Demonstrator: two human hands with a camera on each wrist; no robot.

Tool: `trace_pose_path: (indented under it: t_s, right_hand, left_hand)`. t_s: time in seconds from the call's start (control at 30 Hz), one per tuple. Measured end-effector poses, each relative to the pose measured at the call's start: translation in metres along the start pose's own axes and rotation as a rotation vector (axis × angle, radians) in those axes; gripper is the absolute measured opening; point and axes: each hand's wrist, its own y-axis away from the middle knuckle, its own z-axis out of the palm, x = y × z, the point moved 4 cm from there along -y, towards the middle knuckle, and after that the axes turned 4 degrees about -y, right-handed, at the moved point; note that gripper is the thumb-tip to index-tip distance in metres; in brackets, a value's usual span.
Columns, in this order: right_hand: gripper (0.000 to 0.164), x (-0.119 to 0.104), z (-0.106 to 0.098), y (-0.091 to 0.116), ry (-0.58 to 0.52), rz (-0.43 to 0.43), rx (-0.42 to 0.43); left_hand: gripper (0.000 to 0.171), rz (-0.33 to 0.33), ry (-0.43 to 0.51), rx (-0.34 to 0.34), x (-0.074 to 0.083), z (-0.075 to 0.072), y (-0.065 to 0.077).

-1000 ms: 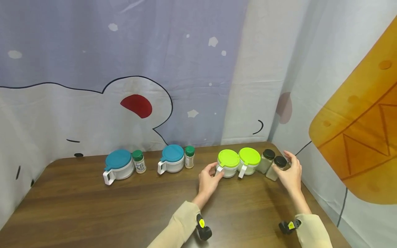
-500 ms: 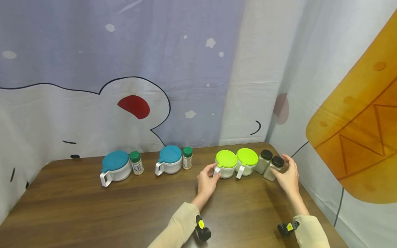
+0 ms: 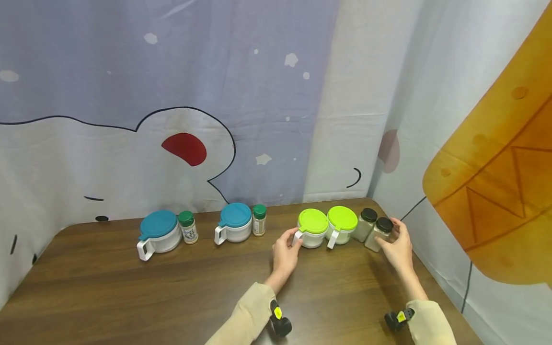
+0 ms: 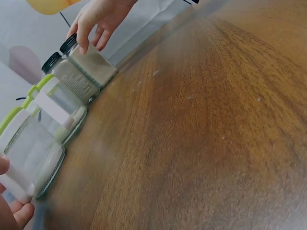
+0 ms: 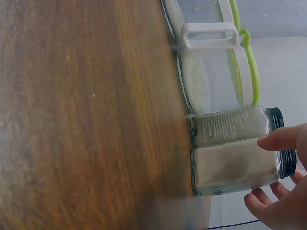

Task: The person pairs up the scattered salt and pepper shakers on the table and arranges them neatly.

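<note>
My left hand (image 3: 284,256) grips the left lime-lidded seasoning jar (image 3: 313,225) at its white handle, thumb in front. In the left wrist view, fingertips (image 4: 23,214) show at that jar's lower side. A second lime-lidded jar (image 3: 342,221) stands right beside it, its handle turned forward. My right hand (image 3: 399,247) holds the nearer black-capped spice jar (image 3: 379,234) at its right side. The thumb lies on the jar's face, with the other fingers round the far side, as the right wrist view shows. Another black-capped spice jar (image 5: 230,125) stands against it.
Farther left stand two blue-lidded seasoning jars, a larger one (image 3: 158,230) and a smaller one (image 3: 235,223). Each has a green-capped spice bottle (image 3: 188,227) next to it. A printed curtain (image 3: 267,115) hangs along the back and right edges of the wooden table (image 3: 172,297).
The head view has shifted slightly, moving the whole scene a little to the left. Both hands keep their places at the same jars.
</note>
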Motion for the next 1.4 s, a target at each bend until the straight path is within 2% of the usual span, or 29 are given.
trace_pose_path:
  t_s: [0.47, 0.8, 0.93, 1.1, 1.4]
  right_hand:
    - [0.075, 0.008, 0.006, -0.005, -0.072, 0.029, 0.019]
    - [0.07, 0.011, 0.006, -0.004, -0.049, 0.015, 0.043]
    - [0.069, 0.013, 0.005, -0.001, -0.016, 0.03, 0.05]
    - [0.064, 0.017, 0.003, 0.0, 0.007, 0.055, 0.046]
    - [0.062, 0.019, 0.003, -0.001, 0.036, 0.061, 0.069]
  left_hand:
    - [0.027, 0.015, 0.002, 0.013, -0.001, -0.008, -0.001]
    - [0.026, -0.03, -0.041, 0.031, -0.006, -0.01, 0.0]
    - [0.025, -0.054, -0.029, 0.029, -0.007, -0.01, -0.001]
    - [0.028, -0.04, 0.009, 0.033, -0.007, -0.009, -0.002]
    - [0.025, -0.04, -0.009, 0.076, -0.008, -0.01, -0.004]
